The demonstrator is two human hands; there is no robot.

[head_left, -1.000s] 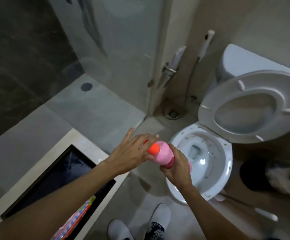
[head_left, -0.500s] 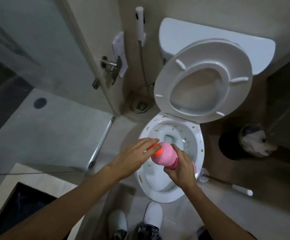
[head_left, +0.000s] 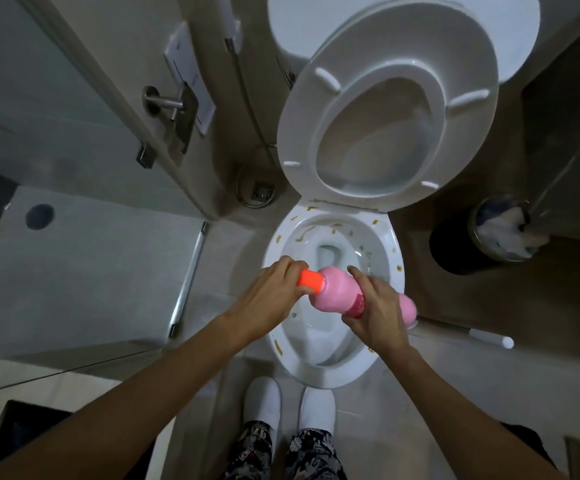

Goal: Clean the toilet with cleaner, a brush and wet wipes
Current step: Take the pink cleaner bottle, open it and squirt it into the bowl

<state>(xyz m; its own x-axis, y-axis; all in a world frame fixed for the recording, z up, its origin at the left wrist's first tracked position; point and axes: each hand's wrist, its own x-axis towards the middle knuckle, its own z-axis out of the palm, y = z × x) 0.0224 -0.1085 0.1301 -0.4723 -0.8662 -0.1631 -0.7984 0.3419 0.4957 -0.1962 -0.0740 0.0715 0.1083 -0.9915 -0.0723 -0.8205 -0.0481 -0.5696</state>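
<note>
Both hands hold the pink cleaner bottle (head_left: 337,294) level over the toilet bowl (head_left: 390,237), my right hand (head_left: 377,306) gripping its body, my left hand (head_left: 268,294) apparently pinching the orange cap (head_left: 68,278) that points left.

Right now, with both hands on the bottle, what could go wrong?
1. The left hand grips the orange cap while the pink plastic cleaner bottle lies nearly sideways: cleaner may spill once it opens.
2. The right hand holds it over the white toilet bowl; a slip could drop it in.
</note>
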